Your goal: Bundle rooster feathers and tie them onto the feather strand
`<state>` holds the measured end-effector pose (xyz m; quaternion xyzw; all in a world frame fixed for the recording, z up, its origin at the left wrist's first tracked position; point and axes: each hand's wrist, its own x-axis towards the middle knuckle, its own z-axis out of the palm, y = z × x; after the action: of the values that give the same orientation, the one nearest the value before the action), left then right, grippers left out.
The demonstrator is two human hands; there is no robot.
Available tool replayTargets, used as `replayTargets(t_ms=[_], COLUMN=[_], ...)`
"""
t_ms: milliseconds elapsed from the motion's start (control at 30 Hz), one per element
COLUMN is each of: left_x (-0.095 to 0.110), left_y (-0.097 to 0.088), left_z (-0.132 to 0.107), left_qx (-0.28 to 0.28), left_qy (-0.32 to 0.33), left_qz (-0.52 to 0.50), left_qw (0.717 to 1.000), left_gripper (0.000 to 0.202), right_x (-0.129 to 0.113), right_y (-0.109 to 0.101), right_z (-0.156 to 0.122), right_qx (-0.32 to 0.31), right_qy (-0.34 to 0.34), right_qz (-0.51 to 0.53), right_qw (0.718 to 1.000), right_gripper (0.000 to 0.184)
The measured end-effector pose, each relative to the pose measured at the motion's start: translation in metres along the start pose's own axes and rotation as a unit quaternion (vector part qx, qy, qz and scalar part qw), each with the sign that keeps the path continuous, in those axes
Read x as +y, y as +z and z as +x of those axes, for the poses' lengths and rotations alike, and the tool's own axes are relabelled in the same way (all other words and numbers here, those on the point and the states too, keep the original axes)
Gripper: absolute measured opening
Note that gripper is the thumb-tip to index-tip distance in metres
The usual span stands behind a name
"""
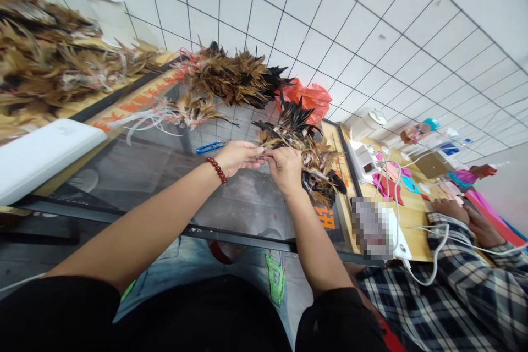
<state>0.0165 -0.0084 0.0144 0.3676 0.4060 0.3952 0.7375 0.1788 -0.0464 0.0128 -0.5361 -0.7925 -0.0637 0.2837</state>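
My left hand [237, 157], with a red bead bracelet at the wrist, is closed in a pinch on the near end of a bundle of brown and black feathers [305, 148]. My right hand [284, 168] is closed on the same bundle just beside it, fingers touching the left hand's. The bundle lies across the glass tabletop [165, 170] and fans out to the right. A blue thread snipper [209, 147] lies on the glass just left of my left hand.
More feather bundles [235, 74] and loose strings lie further back, and a large feather heap [45, 60] at far left. A white box [41, 157] sits left. A red plastic bag [311, 99] lies behind. Another person's plaid sleeve [462, 280] and hands rest on a wooden table [412, 214] to the right.
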Motion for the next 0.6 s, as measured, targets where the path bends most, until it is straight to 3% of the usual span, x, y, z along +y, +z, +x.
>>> replayTargets(t_ms=[200,333,367,433,533,600], left_x=[-0.003,0.001,0.002,0.005,0.006,0.007], left_y=[-0.001,-0.002,-0.002,0.0,0.001,0.002], left_z=[0.002,0.003,0.002,0.001,-0.001,-0.003], left_qx=[-0.025,-0.021,-0.013,-0.016,-0.064,-0.098], left_qy=[0.025,0.031,0.035,0.029,-0.03,-0.084], left_qz=[0.071,0.02,-0.003,-0.039,-0.056,-0.049], left_qw=[0.997,0.999,0.999,0.999,0.996,0.99], left_gripper=[0.014,0.014,0.013,0.013,0.014,0.013], right_x=[0.002,0.013,0.015,0.017,0.011,0.006], right_y=[-0.003,-0.002,0.0,0.003,0.005,0.006], right_z=[0.0,0.004,0.005,0.008,0.008,0.007], right_qx=[0.022,0.105,0.105,0.034,-0.113,-0.137], right_qy=[0.026,0.14,0.177,0.224,0.221,0.219], right_qz=[0.007,0.109,0.174,0.345,0.555,0.61], right_qw=[0.999,0.979,0.963,0.911,0.794,0.749], right_gripper=[0.015,0.025,0.026,0.03,0.034,0.034])
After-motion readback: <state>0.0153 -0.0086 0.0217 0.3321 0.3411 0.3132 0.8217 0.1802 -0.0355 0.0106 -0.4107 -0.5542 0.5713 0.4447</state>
